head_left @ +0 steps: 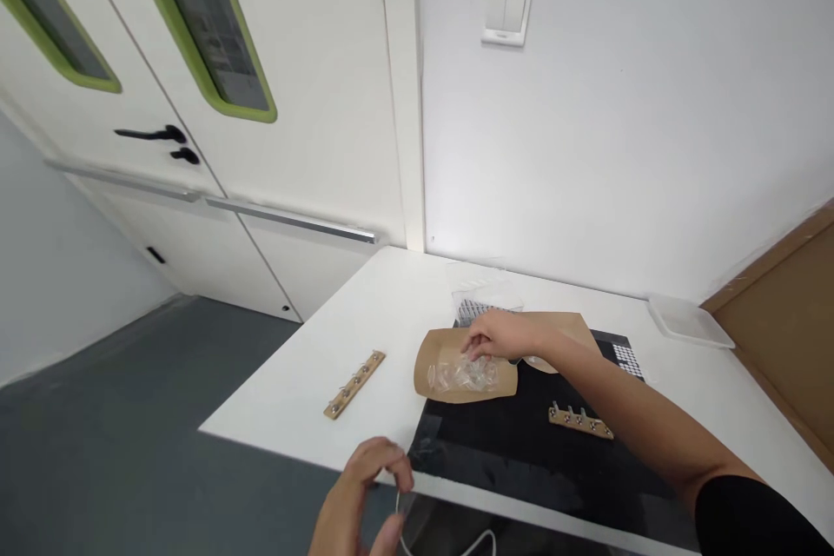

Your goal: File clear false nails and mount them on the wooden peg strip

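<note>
My right hand [499,334] reaches into a brown paper tray [430,347], its fingers pinched down at a heap of small clear plastic pieces [466,375]. Whatever lies between those fingertips is too small to make out. Just off the table's front edge is my left hand [365,495], fingers curved and thumb apart, with no object seen in its grasp. A thin white cable [479,543] shows behind and below it. Left of the tray lies a wooden strip with metal hooks [355,385]. Another wooden hook strip [579,421] rests under my right forearm.
A black mat [495,443] covers part of the white table [293,391]. Behind my right hand stand a second brown tray [573,326], partly hidden, and a clear container [486,300]. A shallow clear plastic box [691,321] sits at the right by the wall.
</note>
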A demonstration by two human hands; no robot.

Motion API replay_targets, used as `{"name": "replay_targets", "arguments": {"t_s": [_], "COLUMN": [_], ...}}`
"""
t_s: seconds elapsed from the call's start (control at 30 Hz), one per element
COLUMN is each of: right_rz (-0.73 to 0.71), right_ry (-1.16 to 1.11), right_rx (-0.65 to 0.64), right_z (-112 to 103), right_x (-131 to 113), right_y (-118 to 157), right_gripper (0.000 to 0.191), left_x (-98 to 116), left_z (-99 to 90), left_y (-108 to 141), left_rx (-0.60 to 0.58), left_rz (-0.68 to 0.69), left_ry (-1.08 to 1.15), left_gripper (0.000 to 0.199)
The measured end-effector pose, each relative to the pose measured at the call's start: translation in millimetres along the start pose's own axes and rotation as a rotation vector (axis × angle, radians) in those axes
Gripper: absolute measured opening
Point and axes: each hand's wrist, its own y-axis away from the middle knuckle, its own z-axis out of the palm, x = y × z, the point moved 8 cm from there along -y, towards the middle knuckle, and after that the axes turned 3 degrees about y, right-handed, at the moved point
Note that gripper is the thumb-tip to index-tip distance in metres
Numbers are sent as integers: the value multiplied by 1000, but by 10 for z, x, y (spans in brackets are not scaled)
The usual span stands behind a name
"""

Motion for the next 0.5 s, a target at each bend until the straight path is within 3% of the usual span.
{"name": "replay_targets", "arguments": {"t_s": [0.13,0.23,0.37,0.5], "right_rz": [5,-4,-18,-5], "right_ry": [-118,-303,-474,-562], "right_rx": [21,78,140,168], "right_z": [-53,-99,-138,-132], "right_x": [26,42,62,85], "right_y": [239,476,705,777], "right_gripper": [40,43,33,28], "left_x": [47,40,-26,-64], "left_z": [357,638,930,1033], "left_y": [-722,-1151,-1331,-1324], "left_rx": [-131,-210,-283,-252], "left_rz": [-21,55,118,94], "left_ry": [-55,-112,-47,66], "left_gripper": [15,20,29,27]}}
